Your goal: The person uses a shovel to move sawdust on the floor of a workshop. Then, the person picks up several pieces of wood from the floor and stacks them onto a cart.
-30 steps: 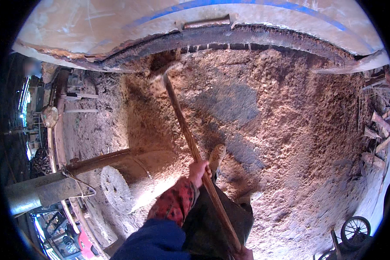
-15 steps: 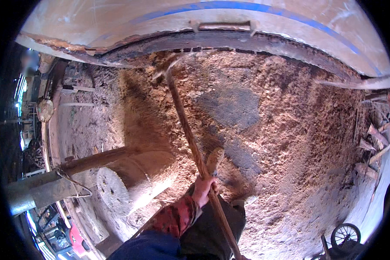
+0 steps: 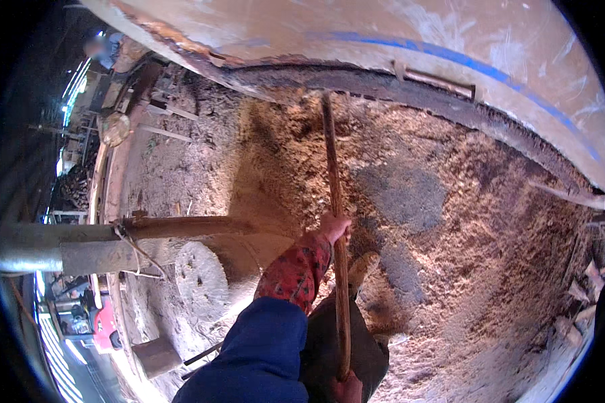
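A long wooden-handled tool (image 3: 340,282) runs from near my body up to the dark lower edge of a big pale panel (image 3: 410,67). Its far end, with the head, is hidden at that edge. My left hand (image 3: 335,227) is closed round the middle of the handle, its arm in a red patterned sleeve and blue cloth. Lower down, my right hand (image 3: 347,388) grips the near end, partly cut off by the picture's bottom. Beneath the tool lies crumbly brown material like sawdust (image 3: 477,235), with grey patches of ground showing. My shoe (image 3: 363,269) stands beside the handle.
A thick post (image 3: 175,226) slants in from the left, beside a round-cut log (image 3: 202,281). Wooden rails (image 3: 117,174) edge the left side; beyond them are a red machine (image 3: 105,326) and another person (image 3: 107,50). Split wood (image 3: 578,292) lies at the right.
The tool's crosswise head, visible earlier, has gone forward out of sight at the panel's edge. My left hand has moved farther forward, and the view has turned left.
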`<state>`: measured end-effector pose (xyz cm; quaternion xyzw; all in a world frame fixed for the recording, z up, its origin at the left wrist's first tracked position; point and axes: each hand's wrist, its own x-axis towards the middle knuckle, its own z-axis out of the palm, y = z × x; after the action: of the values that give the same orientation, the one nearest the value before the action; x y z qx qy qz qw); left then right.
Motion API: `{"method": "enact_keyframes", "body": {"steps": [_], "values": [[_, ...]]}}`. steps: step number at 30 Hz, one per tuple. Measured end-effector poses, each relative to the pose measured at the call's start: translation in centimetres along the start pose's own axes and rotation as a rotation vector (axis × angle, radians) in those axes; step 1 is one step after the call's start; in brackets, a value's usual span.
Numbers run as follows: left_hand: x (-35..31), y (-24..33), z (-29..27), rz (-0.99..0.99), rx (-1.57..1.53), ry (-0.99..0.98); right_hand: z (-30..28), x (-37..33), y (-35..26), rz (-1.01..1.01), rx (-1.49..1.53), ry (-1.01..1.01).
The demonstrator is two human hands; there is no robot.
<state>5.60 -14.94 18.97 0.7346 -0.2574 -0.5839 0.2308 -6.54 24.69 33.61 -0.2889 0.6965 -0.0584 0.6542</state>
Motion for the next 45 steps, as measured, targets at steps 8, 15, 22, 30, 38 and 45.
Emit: {"method": "enact_keyframes", "body": {"steps": [8,15,22,30,38,45], "values": [[-5.7,-6.3,0.9,-0.092,0.037,-0.188,-2.7,-4.1,1.7,-0.054,-0.131,-0.056],[-15.2,-11.7,3.2,-0.055,0.139,0.016,-6.1,-8.2,3.7,-0.061,-0.224,-0.015],[-23.2,-8.8,4.6,-0.236,-0.177,-0.036,-9.0,-16.3,9.3,0.068,-0.327,0.112],[-31.3,-11.4,7.3,-0.485,-0.615,-0.529,-11.5,-30.2,19.7,0.095,-0.537,0.654],[-28.0,-22.4,13.7,-0.635,-0.228,-0.363,-13.3,-33.6,15.8,0.517,-0.462,0.243],[-38.3,-22.8,23.8,-0.957,-0.635,-0.572,-27.8,-44.9,18.8,0.538,-0.922,0.506]]}}
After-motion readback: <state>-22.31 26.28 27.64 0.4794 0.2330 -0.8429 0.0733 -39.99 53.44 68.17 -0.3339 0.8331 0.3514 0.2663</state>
